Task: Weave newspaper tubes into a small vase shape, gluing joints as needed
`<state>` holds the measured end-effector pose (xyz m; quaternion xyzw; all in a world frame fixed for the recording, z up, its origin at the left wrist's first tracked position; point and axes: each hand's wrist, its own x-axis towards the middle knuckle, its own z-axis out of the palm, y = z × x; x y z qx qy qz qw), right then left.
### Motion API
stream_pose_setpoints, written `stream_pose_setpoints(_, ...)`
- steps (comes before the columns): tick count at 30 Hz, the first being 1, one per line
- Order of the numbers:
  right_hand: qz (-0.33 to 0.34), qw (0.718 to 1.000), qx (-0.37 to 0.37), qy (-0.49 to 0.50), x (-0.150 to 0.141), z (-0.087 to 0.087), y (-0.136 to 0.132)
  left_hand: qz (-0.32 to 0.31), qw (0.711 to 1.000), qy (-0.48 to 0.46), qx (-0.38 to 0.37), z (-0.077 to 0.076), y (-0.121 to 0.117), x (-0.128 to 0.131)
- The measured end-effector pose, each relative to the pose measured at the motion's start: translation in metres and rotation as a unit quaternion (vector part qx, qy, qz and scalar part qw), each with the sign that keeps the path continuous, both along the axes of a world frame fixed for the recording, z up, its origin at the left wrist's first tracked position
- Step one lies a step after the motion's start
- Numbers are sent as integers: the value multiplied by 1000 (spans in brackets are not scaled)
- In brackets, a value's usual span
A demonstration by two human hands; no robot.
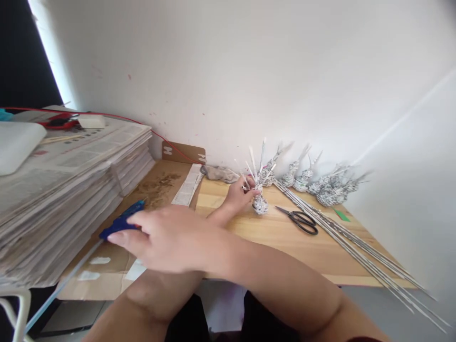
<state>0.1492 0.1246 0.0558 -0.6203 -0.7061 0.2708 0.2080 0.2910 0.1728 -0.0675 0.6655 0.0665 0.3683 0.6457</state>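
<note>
My left hand (240, 192) is closed around the neck of a small woven paper vase (260, 204) with loose paper strips sticking up from its top. The vase is upright over the wooden board. Crossing above my left forearm, my right hand (174, 237) is at a blue hot glue gun (123, 221), its thumb and a finger apart over the gun. Motion blurs this hand, and its other fingers are hidden. A glue stick (67, 278) trails from the gun's back end.
Black-handled scissors (301, 221) and long rolled paper sticks (342, 232) lie on the wooden board (249, 242). Several woven pieces (302, 179) line the wall. At left, a stack of newspapers (117, 166) rises beside the cardboard (156, 183). A grey cloth (221, 174) sits behind.
</note>
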Motion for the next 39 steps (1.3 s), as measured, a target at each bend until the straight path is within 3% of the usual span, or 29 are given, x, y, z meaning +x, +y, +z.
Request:
stream_pose_setpoints(2,42,997,-12,66,34,15,-33,-7,1000,3,1,5,2,-4)
stream_pose_setpoints(4,26,991,-58,121,80,19,-64,-11,1000,-1,10,10,4,-7)
stream_pose_setpoints(7,-163,982,-19,95,153,6,-100,2,999,-12,42,14,6,-10)
stream_pose_setpoints(9,-308,950,38,34,195,-9,-112,0,998,-3,60,15,7,-11)
stream_pose_setpoints(12,-405,901,151,48,231,-31,-112,-25,997,22,67,15,6,-12)
stream_pose_setpoints(16,-348,894,264,97,242,-47,-93,-39,996,32,70,15,4,-14)
stream_pose_setpoints(20,-320,891,301,115,239,-57,-81,-32,996,48,75,16,4,-15)
stream_pose_setpoints(24,-297,871,333,206,239,-71,-80,-24,994,56,93,19,4,-16)
stream_pose_setpoints(31,-296,844,295,336,242,-77,-81,-17,986,72,146,22,2,-20)
stream_pose_setpoints(39,-318,870,220,306,242,-67,-88,4,969,85,231,23,-2,-23)
